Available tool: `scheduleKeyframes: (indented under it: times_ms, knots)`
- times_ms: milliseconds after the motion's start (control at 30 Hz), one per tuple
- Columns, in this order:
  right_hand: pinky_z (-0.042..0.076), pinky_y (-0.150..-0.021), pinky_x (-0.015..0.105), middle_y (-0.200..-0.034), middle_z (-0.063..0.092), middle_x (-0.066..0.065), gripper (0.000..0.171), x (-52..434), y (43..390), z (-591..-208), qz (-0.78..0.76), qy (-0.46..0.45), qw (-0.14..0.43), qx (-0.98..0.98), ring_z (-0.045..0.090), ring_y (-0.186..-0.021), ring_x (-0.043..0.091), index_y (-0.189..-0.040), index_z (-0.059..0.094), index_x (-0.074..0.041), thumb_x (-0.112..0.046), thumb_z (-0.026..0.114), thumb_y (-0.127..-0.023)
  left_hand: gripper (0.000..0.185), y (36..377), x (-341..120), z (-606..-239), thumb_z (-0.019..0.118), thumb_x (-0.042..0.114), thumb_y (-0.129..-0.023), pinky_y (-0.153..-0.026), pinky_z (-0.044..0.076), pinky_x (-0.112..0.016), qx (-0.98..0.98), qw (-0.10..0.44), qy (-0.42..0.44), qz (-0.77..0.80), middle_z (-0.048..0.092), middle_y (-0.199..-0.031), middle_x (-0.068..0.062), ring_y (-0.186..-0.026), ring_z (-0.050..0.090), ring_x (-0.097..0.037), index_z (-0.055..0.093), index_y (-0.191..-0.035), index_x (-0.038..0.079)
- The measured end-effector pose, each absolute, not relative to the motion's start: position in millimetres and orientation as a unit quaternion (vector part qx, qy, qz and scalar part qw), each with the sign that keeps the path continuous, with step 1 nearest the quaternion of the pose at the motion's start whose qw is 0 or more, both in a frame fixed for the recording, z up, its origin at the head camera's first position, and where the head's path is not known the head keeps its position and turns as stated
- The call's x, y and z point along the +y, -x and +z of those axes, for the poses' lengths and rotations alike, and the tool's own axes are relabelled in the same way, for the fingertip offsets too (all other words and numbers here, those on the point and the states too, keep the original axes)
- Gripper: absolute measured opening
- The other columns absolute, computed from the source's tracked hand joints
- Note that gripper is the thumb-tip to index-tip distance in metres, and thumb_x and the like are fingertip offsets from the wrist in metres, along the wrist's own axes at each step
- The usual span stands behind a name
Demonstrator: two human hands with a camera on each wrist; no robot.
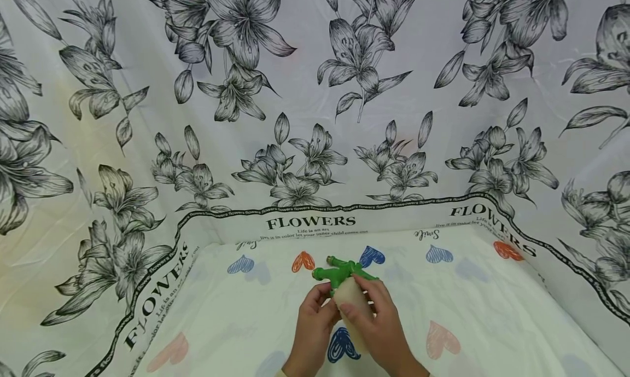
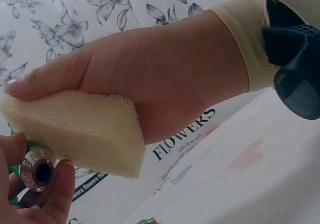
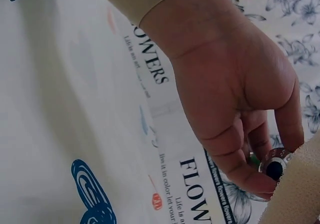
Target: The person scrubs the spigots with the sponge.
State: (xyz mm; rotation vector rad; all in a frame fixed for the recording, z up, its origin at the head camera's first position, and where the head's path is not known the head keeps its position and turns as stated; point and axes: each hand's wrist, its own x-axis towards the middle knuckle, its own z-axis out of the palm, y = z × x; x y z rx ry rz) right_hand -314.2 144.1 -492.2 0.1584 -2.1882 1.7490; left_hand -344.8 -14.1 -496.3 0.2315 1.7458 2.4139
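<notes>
Green piece: a bright green, branching, smooth-looking object (image 1: 339, 274) with several short arms, some tipped with brassy metal; it is at the far end of the two hands, over the middle of the surface, and I cannot tell whether it touches the cloth.
Metal end: a shiny, round silver collar (image 2: 30, 168) with a dark round hole at its centre, on the green piece.
Left hand: the left hand (image 1: 314, 319) has its fingers curled in around the silver collar, thumb on one side and fingers on the other, with little gap left.
Sponge: a pale cream foam block (image 2: 75, 129) with a fine-pored texture, flat faces and fairly straight edges, just beside the green piece; whether they touch is hard to tell.
Right hand: the right hand (image 1: 383, 318) grips the foam block, its thumb laid along one face and its fingers bent around the far side.
Cuffs: beige fabric with a ribbed band (image 2: 237, 39) at the right wrist, where a dark, rounded device (image 2: 300, 87) also sits.
Surface: a white cloth-covered surface (image 1: 256, 311) printed with scribbled red, pink and blue hearts.
Backdrop: hanging white fabric (image 1: 305, 92) with black line-drawn lilies and "FLOWERS" lettering along a dark border.
</notes>
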Motion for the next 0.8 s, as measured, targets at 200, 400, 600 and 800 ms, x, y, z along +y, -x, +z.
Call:
scheduleKeyframes:
  times_ms: [200,400,600,800]
  knots:
    - [0.059,-0.081,0.03,-0.125,0.059,0.001,0.059,150,320,-497,0.591,-0.038,0.186,-0.784,0.06,-0.106,0.023,-0.152,0.063,-0.014,-0.038,0.081,-0.101,0.038,343,-16,-495,0.065,0.015,-0.111,-0.095,0.063,-0.037,0.581,0.093,-0.094,0.803,0.069,-0.129,-0.017,-0.11,0.071,-0.028,0.059,-0.143,-0.005]
    - [0.058,-0.084,0.03,-0.128,0.061,0.002,0.055,157,327,-503,0.583,-0.032,0.193,-0.788,0.061,-0.107,0.02,-0.153,0.062,-0.011,-0.037,0.074,-0.106,0.039,341,-16,-493,0.067,0.019,-0.111,-0.095,0.063,-0.037,0.583,0.103,-0.111,0.798,0.069,-0.124,-0.017,-0.108,0.072,-0.027,0.061,-0.143,-0.004]
    - [0.058,-0.084,0.03,-0.128,0.06,0.003,0.056,158,327,-502,0.59,-0.029,0.183,-0.786,0.061,-0.107,0.021,-0.154,0.061,-0.011,-0.038,0.074,-0.107,0.037,341,-17,-492,0.066,0.015,-0.111,-0.093,0.062,-0.035,0.604,0.093,-0.1,0.785,0.071,-0.121,-0.014,-0.108,0.069,-0.024,0.064,-0.143,-0.004]
    - [0.058,-0.082,0.029,-0.129,0.059,0.001,0.056,152,322,-500,0.605,-0.033,0.166,-0.778,0.059,-0.106,0.023,-0.153,0.062,-0.016,-0.04,0.076,-0.105,0.036,345,-18,-496,0.066,0.009,-0.109,-0.091,0.061,-0.031,0.632,0.065,-0.086,0.767,0.073,-0.125,-0.013,-0.108,0.068,-0.023,0.066,-0.142,-0.006]
